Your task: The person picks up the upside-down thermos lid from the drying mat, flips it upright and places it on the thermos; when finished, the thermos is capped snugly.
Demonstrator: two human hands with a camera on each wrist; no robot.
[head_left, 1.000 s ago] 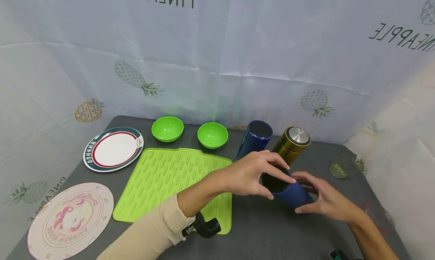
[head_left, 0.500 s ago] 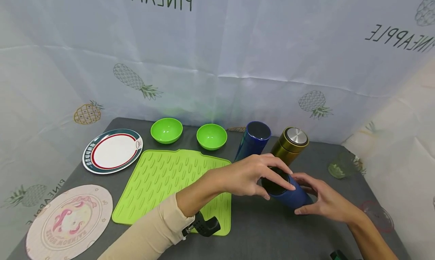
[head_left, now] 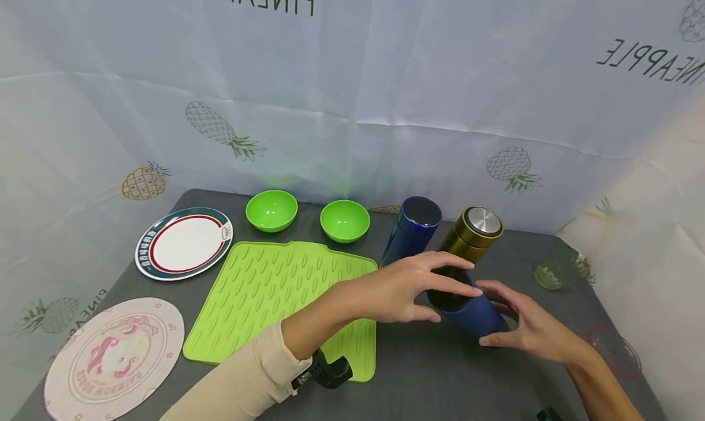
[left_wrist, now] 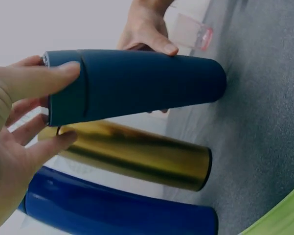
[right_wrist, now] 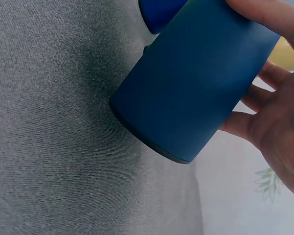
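Note:
A dark blue flask (head_left: 478, 316) leans tilted on the grey table (head_left: 440, 378), its base down and its dark top toward me. My left hand (head_left: 443, 289) grips the flask's top end, thumb below and fingers above. In the left wrist view the fingers (left_wrist: 44, 81) lie along the lid of this flask (left_wrist: 147, 81). My right hand (head_left: 496, 317) holds the lower body from the right. The right wrist view shows the flask's base (right_wrist: 186, 107) just over the table, with the right hand's fingers (right_wrist: 279, 127) behind it.
A gold flask (head_left: 472, 234) and a glossy blue flask (head_left: 413, 228) stand close behind. A green ribbed mat (head_left: 275, 292), two green bowls (head_left: 271, 209) (head_left: 344, 219), a rimmed plate (head_left: 184, 240) and a round pink mat (head_left: 112, 357) lie left. A glass (head_left: 553, 268) sits right.
My left hand's fingers have shifted slightly round the flask's top. The flask stays tilted in the same spot, and my right hand keeps its hold.

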